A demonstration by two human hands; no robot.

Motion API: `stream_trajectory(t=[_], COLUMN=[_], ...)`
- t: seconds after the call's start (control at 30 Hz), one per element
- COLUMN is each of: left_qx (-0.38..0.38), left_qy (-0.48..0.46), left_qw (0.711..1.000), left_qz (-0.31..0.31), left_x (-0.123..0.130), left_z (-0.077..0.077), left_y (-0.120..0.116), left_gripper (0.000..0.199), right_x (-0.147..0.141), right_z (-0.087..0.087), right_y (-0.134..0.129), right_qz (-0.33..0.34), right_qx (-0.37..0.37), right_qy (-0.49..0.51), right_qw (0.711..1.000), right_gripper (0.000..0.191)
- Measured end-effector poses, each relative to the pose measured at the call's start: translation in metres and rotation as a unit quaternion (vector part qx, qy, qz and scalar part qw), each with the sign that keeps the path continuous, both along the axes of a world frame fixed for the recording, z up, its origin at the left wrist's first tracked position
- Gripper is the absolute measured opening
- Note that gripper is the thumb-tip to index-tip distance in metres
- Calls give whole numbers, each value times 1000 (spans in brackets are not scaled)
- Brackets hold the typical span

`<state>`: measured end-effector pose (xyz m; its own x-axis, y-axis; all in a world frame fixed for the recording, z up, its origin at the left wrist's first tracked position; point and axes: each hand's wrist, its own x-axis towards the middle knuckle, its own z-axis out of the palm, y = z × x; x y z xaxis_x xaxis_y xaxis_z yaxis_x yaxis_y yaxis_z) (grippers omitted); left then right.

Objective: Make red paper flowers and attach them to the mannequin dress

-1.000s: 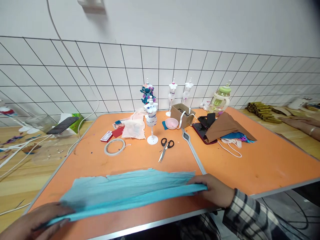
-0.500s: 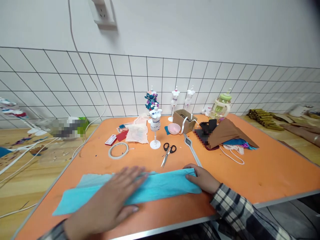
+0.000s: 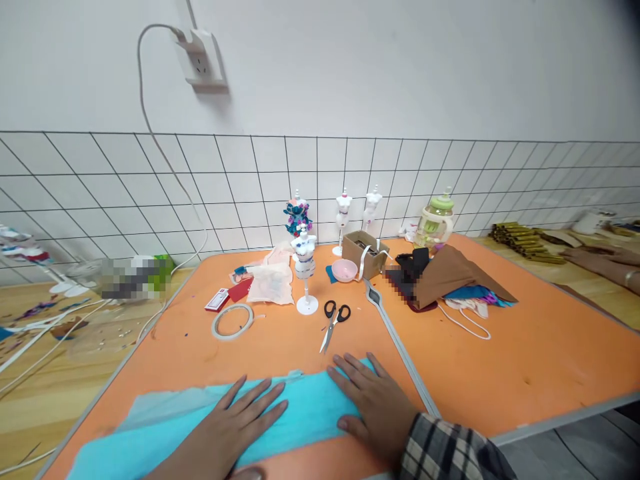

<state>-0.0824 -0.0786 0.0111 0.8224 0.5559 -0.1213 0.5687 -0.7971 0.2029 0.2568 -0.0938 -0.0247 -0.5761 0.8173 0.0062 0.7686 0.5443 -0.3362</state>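
A folded strip of turquoise fabric (image 3: pixel 310 417) lies along the near part of the orange table. My left hand (image 3: pixel 230 423) rests on its middle, palm down with the fingers spread. On the strip's right end my right hand (image 3: pixel 373 407) lies flat, fingers apart. Past the hands are black-handled scissors (image 3: pixel 332 325), slightly parted at the blades. A small white dress form (image 3: pixel 305 267) wrapped in marked tape stands behind them. To the left lies a roll of white tape (image 3: pixel 233 322).
A pink bowl (image 3: pixel 345 269), a cardboard box (image 3: pixel 363 250) and more small dress forms stand at the back. Brown fabric (image 3: pixel 453 273) is heaped right of a grey zipper (image 3: pixel 400 343). A green-lidded bottle (image 3: pixel 435 221) stands by the wall, and a red-and-white box (image 3: pixel 218 300) lies left.
My right hand has let go of the strip's right edge and now lies flat on top, further left. My left hand is still on the fabric. The view has tilted up.
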Motion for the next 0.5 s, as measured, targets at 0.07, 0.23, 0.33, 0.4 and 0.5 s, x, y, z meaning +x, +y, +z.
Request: stream_trajectory(t=[0.07, 0.23, 0.33, 0.4, 0.5], left_qx=[4, 31, 131, 211, 287], left_qy=[17, 31, -13, -33, -17], left_qw=[1000, 999, 990, 970, 936], left_qz=[9, -1, 46, 116, 204], left_x=[-14, -30, -27, -22, -11], left_z=[-2, 4, 19, 30, 38], left_y=[-9, -12, 25, 68, 136], left_gripper=[79, 73, 63, 52, 59], right_x=[12, 17, 13, 12, 12], right_z=[-4, -1, 2, 4, 5], right_y=[-2, -2, -1, 0, -2], right_qz=[-4, -8, 0, -11, -31], right_qx=[-10, -31, -41, -40, -37], right_qy=[0, 0, 12, 20, 27], right_qw=[1000, 999, 999, 999, 998], right_gripper=[71, 70, 73, 74, 76])
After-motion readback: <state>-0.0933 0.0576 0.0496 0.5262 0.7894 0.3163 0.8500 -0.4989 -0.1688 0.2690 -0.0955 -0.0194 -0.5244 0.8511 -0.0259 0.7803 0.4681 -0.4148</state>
